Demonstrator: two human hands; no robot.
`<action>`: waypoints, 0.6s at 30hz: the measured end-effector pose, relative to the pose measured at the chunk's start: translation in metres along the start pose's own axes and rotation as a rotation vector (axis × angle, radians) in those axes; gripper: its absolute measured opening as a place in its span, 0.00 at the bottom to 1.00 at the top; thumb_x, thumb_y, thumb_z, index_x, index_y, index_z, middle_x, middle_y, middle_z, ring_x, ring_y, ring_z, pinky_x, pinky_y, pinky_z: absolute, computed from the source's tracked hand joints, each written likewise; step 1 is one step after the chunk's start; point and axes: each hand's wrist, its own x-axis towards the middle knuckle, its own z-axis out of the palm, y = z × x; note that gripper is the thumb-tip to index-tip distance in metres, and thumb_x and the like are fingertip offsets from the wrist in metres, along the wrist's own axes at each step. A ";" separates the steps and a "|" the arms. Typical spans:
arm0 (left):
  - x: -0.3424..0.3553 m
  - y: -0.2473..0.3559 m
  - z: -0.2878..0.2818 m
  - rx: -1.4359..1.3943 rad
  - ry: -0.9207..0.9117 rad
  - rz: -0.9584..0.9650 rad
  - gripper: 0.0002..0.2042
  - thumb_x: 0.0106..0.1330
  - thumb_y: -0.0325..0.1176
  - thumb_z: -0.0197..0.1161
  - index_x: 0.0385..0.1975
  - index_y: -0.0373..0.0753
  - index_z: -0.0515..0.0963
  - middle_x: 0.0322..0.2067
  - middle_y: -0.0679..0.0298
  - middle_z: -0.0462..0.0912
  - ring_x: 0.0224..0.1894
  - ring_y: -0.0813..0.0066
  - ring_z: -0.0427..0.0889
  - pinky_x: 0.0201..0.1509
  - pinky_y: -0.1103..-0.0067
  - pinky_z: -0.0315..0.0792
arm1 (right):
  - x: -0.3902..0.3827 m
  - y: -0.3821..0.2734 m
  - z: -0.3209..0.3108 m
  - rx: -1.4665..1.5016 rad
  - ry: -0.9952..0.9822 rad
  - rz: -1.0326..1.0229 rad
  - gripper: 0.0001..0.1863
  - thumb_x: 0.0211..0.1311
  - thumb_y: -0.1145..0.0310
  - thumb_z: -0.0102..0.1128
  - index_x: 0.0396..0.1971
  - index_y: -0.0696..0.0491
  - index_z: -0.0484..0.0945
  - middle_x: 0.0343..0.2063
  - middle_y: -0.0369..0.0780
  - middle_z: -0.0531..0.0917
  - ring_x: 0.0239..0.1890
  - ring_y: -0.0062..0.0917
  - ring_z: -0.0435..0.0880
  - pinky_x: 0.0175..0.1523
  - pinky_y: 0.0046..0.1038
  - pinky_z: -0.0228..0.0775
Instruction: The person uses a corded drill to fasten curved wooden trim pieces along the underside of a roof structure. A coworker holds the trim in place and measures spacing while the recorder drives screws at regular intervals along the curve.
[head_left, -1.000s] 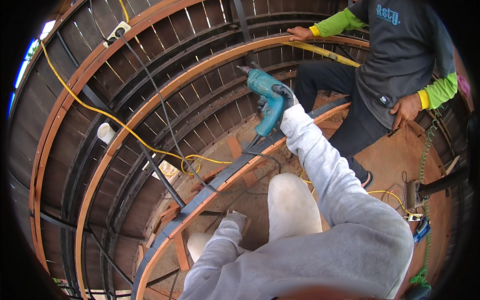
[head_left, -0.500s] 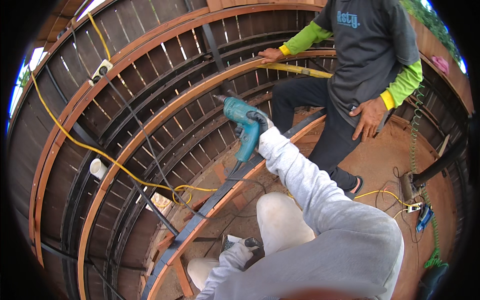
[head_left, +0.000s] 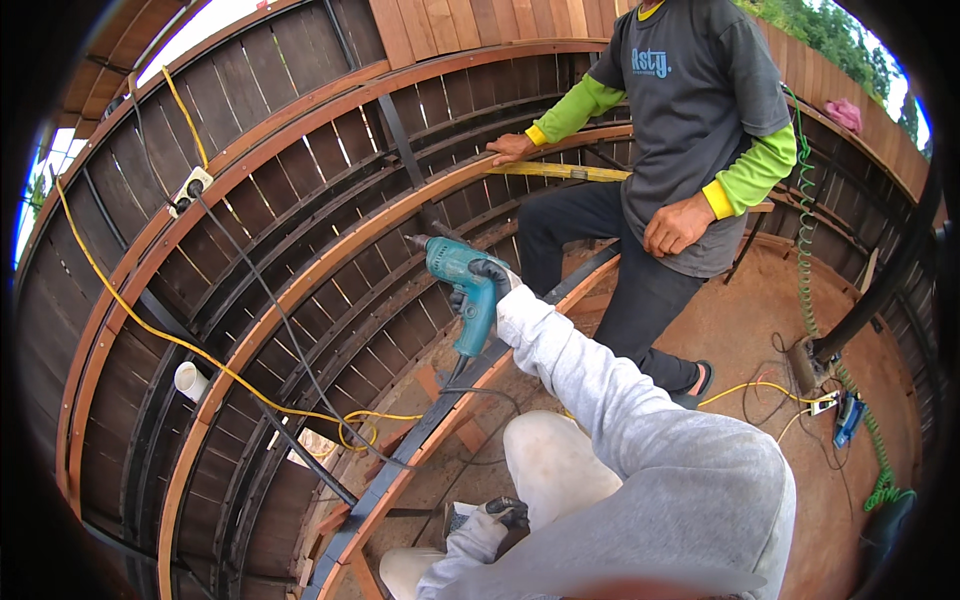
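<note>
My right hand (head_left: 490, 275), in a dark glove, grips the handle of a teal corded power drill (head_left: 458, 262). The drill's chuck points to the left, toward the curved wooden rail (head_left: 330, 250), and its cord hangs from the base of the grip. Low in front of me, beside my knee, my gloved left hand (head_left: 508, 513) is closed. A small pale, dark-patterned item (head_left: 458, 516) shows next to its fingers, partly hidden. Below the drill runs a curved bench-like rail with a dark top (head_left: 440, 410).
A co-worker (head_left: 690, 130) stands on the far side, one hand on the rail beside a yellow spirit level (head_left: 560, 171). A yellow cord (head_left: 200, 350) and a black cord cross the left side from a socket strip (head_left: 190, 190). A blue tool (head_left: 850, 418) and green coiled hose (head_left: 805, 200) are at right.
The view has shifted a little, so the surroundings sit differently in the picture. My right hand still holds the drill out, and the co-worker's lower hand has curled its fingers.
</note>
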 end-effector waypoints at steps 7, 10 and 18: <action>-0.006 0.003 -0.004 0.098 0.129 -0.109 0.09 0.63 0.32 0.66 0.41 0.40 0.82 0.36 0.58 0.86 0.37 0.61 0.84 0.44 0.71 0.78 | -0.001 -0.002 0.002 -0.011 0.037 0.015 0.34 0.57 0.60 0.67 0.63 0.56 0.69 0.41 0.50 0.80 0.36 0.40 0.85 0.40 0.42 0.82; -0.009 0.006 -0.005 0.118 0.160 -0.123 0.08 0.63 0.31 0.66 0.41 0.40 0.82 0.35 0.59 0.86 0.36 0.62 0.84 0.43 0.71 0.78 | 0.001 -0.003 -0.001 0.029 0.039 0.051 0.33 0.58 0.60 0.65 0.63 0.56 0.70 0.41 0.51 0.80 0.35 0.42 0.85 0.39 0.43 0.81; -0.005 -0.002 -0.005 0.068 0.161 -0.133 0.08 0.64 0.31 0.64 0.42 0.40 0.82 0.36 0.59 0.86 0.37 0.64 0.84 0.44 0.72 0.78 | -0.001 -0.001 0.004 0.016 0.049 0.005 0.33 0.59 0.61 0.66 0.64 0.56 0.69 0.44 0.52 0.80 0.36 0.43 0.85 0.42 0.44 0.81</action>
